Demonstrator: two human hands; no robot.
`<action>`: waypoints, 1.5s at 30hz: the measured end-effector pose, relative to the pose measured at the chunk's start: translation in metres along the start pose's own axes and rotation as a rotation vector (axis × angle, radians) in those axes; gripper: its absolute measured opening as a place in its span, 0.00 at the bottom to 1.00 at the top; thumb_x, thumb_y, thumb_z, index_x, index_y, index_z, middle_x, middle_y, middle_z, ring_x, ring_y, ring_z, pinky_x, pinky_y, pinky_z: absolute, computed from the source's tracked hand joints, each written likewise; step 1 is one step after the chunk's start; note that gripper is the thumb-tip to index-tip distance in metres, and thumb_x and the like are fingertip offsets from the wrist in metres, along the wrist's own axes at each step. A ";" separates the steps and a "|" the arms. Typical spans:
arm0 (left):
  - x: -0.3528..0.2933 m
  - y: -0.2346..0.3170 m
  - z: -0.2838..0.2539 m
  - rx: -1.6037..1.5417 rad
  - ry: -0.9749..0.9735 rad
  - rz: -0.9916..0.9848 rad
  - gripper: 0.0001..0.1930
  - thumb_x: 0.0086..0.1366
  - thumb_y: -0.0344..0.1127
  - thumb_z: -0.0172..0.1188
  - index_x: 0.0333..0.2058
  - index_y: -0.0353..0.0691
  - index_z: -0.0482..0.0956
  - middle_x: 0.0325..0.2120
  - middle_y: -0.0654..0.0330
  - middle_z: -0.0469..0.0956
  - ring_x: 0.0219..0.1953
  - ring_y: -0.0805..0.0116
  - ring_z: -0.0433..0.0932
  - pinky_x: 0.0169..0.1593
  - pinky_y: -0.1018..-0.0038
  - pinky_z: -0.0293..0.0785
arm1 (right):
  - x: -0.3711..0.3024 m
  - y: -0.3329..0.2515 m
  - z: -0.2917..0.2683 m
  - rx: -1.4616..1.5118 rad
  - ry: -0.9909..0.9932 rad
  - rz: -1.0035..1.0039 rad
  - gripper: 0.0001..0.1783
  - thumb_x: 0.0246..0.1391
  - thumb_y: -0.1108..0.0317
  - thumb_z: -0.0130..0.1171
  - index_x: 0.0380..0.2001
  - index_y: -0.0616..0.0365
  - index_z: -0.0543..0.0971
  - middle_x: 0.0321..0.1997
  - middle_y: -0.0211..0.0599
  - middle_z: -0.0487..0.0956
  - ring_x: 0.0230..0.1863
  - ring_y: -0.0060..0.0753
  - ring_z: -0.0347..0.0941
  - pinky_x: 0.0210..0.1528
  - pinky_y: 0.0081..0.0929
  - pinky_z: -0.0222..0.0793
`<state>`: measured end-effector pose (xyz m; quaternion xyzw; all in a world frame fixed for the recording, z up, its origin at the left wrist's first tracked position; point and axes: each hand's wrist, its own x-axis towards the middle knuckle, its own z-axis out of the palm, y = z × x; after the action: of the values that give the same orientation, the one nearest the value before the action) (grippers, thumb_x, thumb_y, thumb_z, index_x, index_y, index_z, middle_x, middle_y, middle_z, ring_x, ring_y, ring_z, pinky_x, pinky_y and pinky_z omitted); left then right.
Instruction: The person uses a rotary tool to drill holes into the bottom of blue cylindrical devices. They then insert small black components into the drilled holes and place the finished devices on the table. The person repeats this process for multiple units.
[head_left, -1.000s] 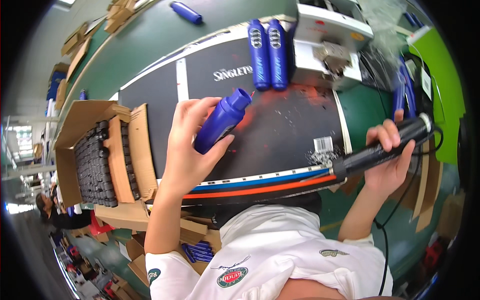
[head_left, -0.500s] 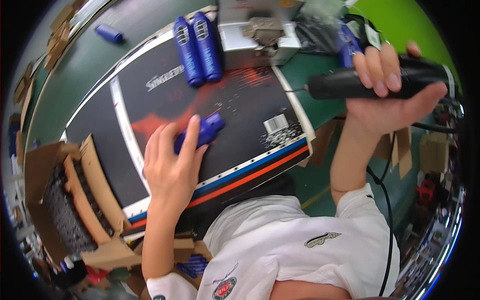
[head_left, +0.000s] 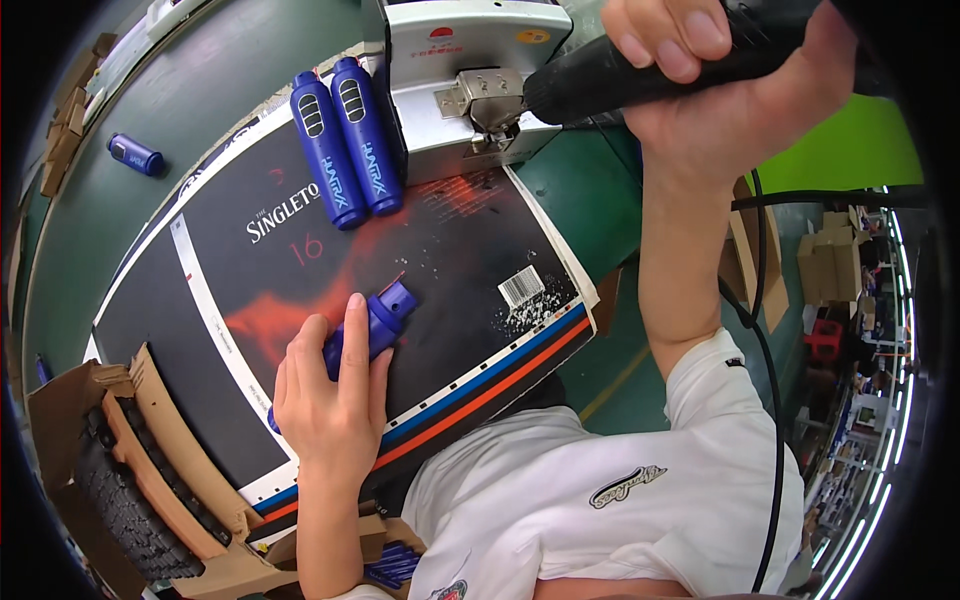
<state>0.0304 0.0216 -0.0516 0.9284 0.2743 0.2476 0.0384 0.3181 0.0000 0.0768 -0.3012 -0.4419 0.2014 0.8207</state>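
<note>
My left hand (head_left: 330, 410) is closed around a blue plastic cylindrical housing (head_left: 388, 317), holding it low over the printed board; a short reddish wire sticks out near its narrow end. In my raised right hand (head_left: 735, 125) is a black electric screwdriver (head_left: 600, 85), fingers wrapped round its body. Its nose is right beside the metal head (head_left: 490, 95) of a silver box-shaped machine that looks like a screw feeder (head_left: 430, 145). The bit's tip is hidden there. Two blue cylinders (head_left: 322, 150) with dark oval panels lie side by side left of the machine.
The dark printed board (head_left: 240, 330) covers the green table. Another blue cylinder (head_left: 136, 155) lies at far left. An open cardboard box (head_left: 150, 400) with black parts stands near left. More blue pieces (head_left: 395, 565) sit below my left forearm. A black cable (head_left: 775, 430) hangs at right.
My right hand has carried the screwdriver up and left to the machine's metal head. My left hand still grips the blue housing, and the whole view has shifted somewhat.
</note>
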 end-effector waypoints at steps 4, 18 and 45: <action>0.003 0.002 0.001 -0.031 0.004 0.015 0.28 0.53 0.35 0.71 0.55 0.41 0.80 0.42 0.49 0.75 0.36 0.55 0.78 0.38 0.65 0.75 | 0.010 -0.004 0.007 0.020 -0.114 0.112 0.27 0.68 0.37 0.42 0.38 0.50 0.74 0.10 0.26 0.66 0.07 0.21 0.58 0.14 0.22 0.58; 0.002 0.001 0.001 -0.057 0.046 0.024 0.30 0.51 0.30 0.72 0.56 0.40 0.79 0.43 0.50 0.75 0.37 0.56 0.78 0.40 0.66 0.75 | 0.011 -0.004 0.003 0.032 -0.208 0.465 0.24 0.60 0.41 0.58 0.41 0.51 0.75 0.16 0.19 0.68 0.14 0.15 0.63 0.21 0.16 0.62; -0.005 -0.007 0.003 -0.147 0.125 -0.020 0.27 0.50 0.33 0.73 0.51 0.39 0.80 0.41 0.52 0.76 0.34 0.57 0.78 0.37 0.66 0.75 | -0.054 0.014 0.042 0.152 -0.842 0.335 0.44 0.48 0.22 0.56 0.54 0.44 0.67 0.29 0.23 0.71 0.26 0.21 0.67 0.34 0.23 0.63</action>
<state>0.0247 0.0252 -0.0573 0.9031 0.2666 0.3240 0.0917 0.2531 -0.0087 0.0532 -0.1992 -0.6660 0.4682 0.5455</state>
